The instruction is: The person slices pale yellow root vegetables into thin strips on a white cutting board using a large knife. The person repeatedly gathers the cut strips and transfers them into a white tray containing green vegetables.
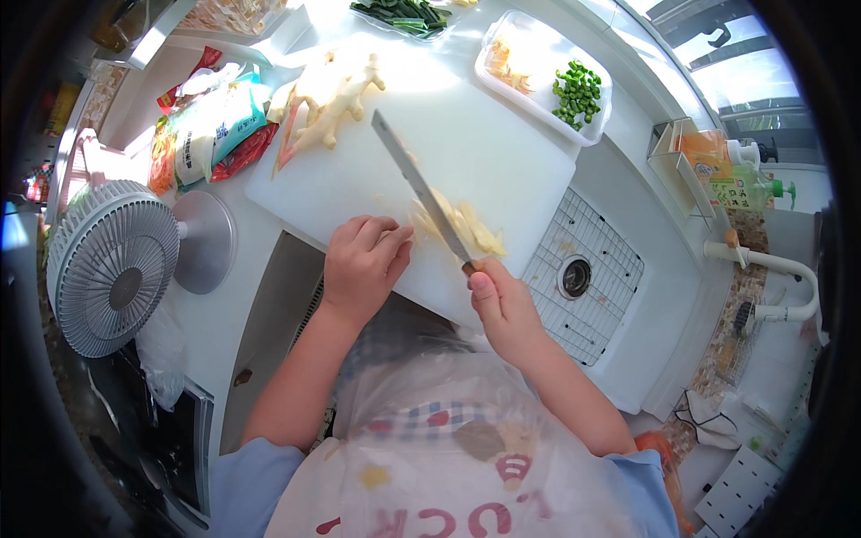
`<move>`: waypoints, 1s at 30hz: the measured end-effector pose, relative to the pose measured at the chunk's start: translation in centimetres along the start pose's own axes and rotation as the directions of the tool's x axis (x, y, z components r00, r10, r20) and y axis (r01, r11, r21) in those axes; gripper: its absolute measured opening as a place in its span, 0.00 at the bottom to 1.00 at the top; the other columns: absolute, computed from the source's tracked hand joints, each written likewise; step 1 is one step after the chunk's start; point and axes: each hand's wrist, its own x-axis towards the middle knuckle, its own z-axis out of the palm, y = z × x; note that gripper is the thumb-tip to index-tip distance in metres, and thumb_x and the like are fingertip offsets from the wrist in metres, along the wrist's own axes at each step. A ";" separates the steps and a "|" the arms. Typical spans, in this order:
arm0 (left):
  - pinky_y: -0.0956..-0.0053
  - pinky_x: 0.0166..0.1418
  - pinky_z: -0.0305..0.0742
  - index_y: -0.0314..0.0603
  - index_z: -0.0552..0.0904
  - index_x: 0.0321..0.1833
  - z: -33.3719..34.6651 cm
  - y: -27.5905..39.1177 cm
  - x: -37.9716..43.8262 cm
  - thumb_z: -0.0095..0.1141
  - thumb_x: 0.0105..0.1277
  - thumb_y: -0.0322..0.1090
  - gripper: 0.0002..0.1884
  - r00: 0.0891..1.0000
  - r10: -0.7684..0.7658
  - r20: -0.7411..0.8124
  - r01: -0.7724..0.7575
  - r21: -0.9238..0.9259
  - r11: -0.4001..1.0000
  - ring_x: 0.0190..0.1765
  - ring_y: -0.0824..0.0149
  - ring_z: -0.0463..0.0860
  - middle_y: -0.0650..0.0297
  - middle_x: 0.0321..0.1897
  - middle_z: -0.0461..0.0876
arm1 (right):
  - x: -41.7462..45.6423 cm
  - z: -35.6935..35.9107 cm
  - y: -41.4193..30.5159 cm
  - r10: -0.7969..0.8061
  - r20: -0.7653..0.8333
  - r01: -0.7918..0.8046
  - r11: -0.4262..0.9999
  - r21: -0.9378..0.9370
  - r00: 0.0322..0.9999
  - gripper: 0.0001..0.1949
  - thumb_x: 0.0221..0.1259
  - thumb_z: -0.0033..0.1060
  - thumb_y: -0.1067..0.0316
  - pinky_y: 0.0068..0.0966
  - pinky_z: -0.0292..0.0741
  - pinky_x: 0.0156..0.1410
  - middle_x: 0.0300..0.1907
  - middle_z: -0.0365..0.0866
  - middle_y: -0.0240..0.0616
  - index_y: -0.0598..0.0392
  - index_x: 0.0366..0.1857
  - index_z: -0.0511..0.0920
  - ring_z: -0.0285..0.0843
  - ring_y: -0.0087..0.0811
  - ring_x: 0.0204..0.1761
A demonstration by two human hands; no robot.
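My right hand (504, 306) grips the brown handle of a kitchen knife (424, 191), its blade pointing up and left above a white cutting board (525, 161). Pale yellow ginger slices (474, 225) lie on the board beneath and beside the blade. My left hand (366, 262), its fingers curled, rests at the near edge of the board, left of the slices; no object shows in it. Whole ginger root (336, 111) lies on the board's far left part in bright light. A clear plastic container (538, 67) with chopped green pieces and pale shreds overlaps the board's far right corner.
A white fan (121, 269) stands at the left, with food packages (208, 128) behind it. On the right is a sink (646, 336) with a wire rack (585, 276) and a faucet (773, 262). Pump bottles (733, 188) stand beyond. A tray of cut greens (403, 17) is at the top.
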 end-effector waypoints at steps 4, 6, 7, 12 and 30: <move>0.63 0.60 0.75 0.49 0.88 0.46 0.2 1.6 3.7 0.67 0.59 0.28 0.12 0.997 0.018 0.079 -0.018 -0.001 1.000 0.54 0.61 0.81 0.65 0.45 0.84 | -1.7 -3.4 2.1 0.094 -0.061 -0.077 0.969 0.235 0.994 0.24 0.84 0.38 0.45 0.23 0.64 0.29 0.20 0.67 0.29 0.59 0.42 0.73 0.64 0.20 0.22; 0.64 0.63 0.73 0.49 0.88 0.47 0.6 1.3 6.0 0.66 0.61 0.28 0.12 0.976 0.072 0.206 -0.076 0.011 0.997 0.55 0.62 0.80 0.66 0.46 0.83 | -2.2 -4.1 2.1 0.145 -0.076 -0.108 0.926 0.361 0.987 0.24 0.84 0.37 0.44 0.20 0.61 0.28 0.20 0.64 0.26 0.57 0.41 0.72 0.60 0.17 0.22; 0.65 0.63 0.73 0.49 0.87 0.47 1.0 0.8 6.9 0.65 0.62 0.28 0.11 0.946 0.116 0.304 -0.127 0.018 0.992 0.56 0.62 0.79 0.67 0.46 0.83 | -2.4 -4.3 2.1 0.168 -0.076 -0.120 0.898 0.424 0.983 0.24 0.84 0.36 0.43 0.18 0.60 0.27 0.20 0.63 0.25 0.57 0.41 0.72 0.58 0.15 0.22; 0.66 0.62 0.74 0.46 0.87 0.44 -0.1 0.7 10.7 0.66 0.63 0.29 0.07 0.804 0.166 0.570 -0.258 0.083 0.963 0.54 0.62 0.80 0.67 0.43 0.83 | -4.0 -4.6 3.4 0.157 -0.097 -0.092 0.873 0.479 0.983 0.24 0.84 0.37 0.44 0.18 0.60 0.27 0.21 0.64 0.25 0.56 0.40 0.72 0.59 0.16 0.21; 0.66 0.59 0.75 0.47 0.86 0.41 0.0 3.8 11.5 0.66 0.63 0.33 0.06 0.623 0.325 0.711 -0.449 -0.014 0.893 0.51 0.64 0.80 0.69 0.39 0.84 | -4.9 -5.3 4.6 0.140 -0.063 -0.088 0.852 0.516 0.988 0.21 0.84 0.41 0.48 0.20 0.64 0.32 0.24 0.67 0.27 0.56 0.38 0.73 0.62 0.18 0.26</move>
